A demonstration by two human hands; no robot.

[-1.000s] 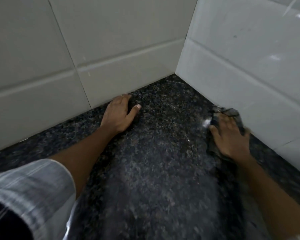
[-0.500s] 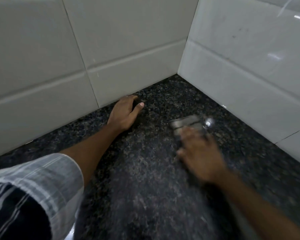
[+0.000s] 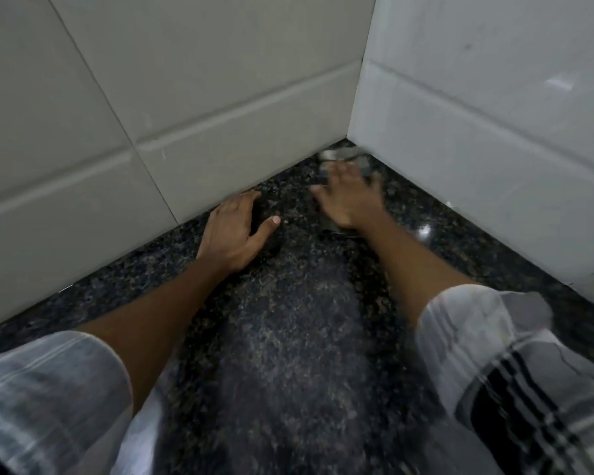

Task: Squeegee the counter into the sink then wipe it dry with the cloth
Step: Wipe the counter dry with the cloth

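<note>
The one camera sits on my head, looking forward and steeply down over my forearms into the far corner of the dark speckled surface (image 3: 288,337), where two tiled walls (image 3: 220,80) meet. It is close; its wide angle bends the tile lines.

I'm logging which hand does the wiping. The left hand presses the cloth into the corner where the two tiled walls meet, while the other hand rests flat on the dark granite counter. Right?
Not quite. The head view shows the right hand pressing the cloth into the corner; the left hand rests on the granite counter.
</note>
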